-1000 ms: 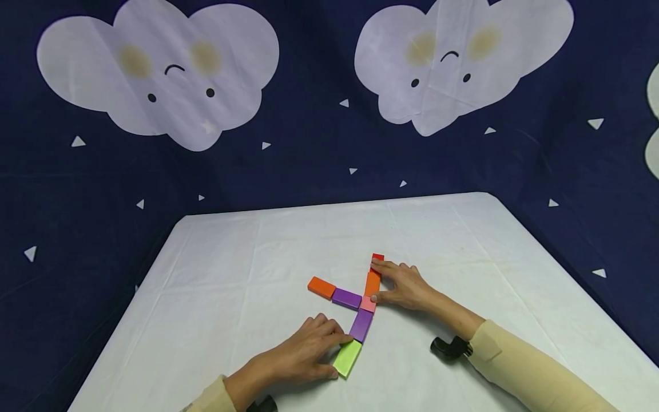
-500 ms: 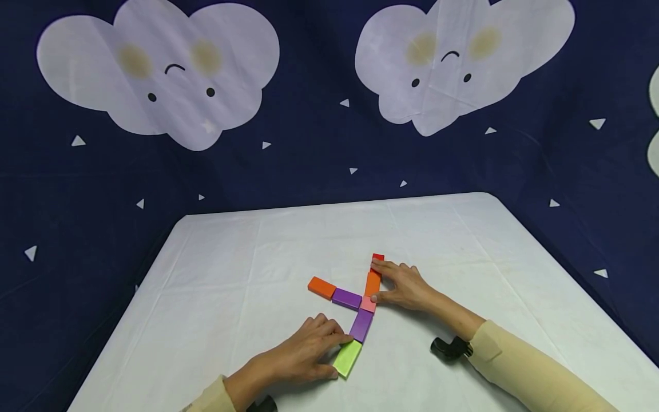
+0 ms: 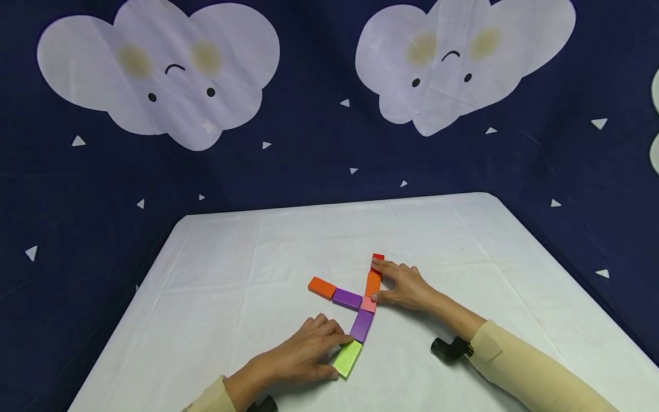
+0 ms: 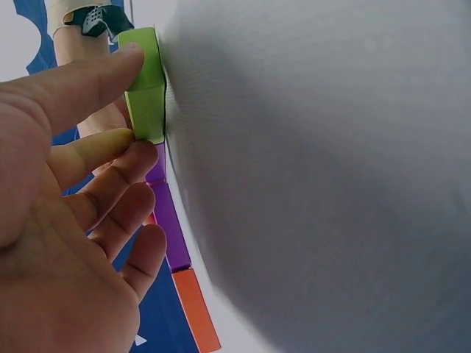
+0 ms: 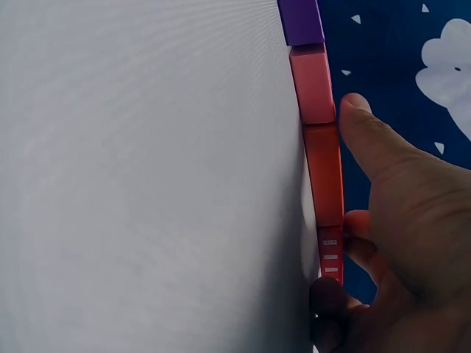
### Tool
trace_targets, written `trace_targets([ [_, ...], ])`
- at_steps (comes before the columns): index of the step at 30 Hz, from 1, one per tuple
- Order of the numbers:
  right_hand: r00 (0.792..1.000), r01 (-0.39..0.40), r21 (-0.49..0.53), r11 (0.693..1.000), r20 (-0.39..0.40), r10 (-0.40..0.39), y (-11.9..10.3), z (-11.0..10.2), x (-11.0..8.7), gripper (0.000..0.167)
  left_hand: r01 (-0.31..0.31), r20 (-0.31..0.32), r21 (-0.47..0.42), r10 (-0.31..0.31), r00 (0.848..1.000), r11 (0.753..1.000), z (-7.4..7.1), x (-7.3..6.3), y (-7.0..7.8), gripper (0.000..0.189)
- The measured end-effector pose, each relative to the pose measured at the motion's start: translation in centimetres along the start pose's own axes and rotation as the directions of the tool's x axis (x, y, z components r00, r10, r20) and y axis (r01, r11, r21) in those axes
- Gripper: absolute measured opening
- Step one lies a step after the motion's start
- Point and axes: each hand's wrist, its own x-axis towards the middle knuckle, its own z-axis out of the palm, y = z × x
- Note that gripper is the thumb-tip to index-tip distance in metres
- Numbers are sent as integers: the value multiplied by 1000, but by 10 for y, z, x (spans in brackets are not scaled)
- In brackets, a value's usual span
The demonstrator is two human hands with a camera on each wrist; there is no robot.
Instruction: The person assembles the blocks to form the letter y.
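In the head view, coloured blocks lie end to end on the white table. A green block (image 3: 348, 359) is at the near end, gripped between the thumb and index finger of my left hand (image 3: 308, 352). Beyond it run a purple block (image 3: 362, 326), a pink block (image 3: 368, 304), an orange block (image 3: 373, 283) and a red block (image 3: 378, 257). My right hand (image 3: 407, 286) touches this far stretch: its thumb is at the pink block, its index fingertip rests on the red block. The right wrist view shows other fingers beside the red block's end (image 5: 331, 254).
A side arm, made of a second purple block (image 3: 347, 298) and a second orange block (image 3: 321, 287), branches left from near the pink block. Dark straps (image 3: 450, 348) show at both wrists. Behind the white-covered table (image 3: 216, 263) hangs a dark blue curtain (image 3: 309, 177) with clouds.
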Motion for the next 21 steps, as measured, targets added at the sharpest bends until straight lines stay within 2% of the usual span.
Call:
trace_targets([
  [8,999,-26,8,1000,-47,26,0,-2,-1,76,-12,-13,0,12,1000,1000,0,-1,0,58],
  [21,999,-23,7,1000,-29,24,-2,-2,2,71,-7,-4,-3,6,1000,1000,-2,-2,1,58],
])
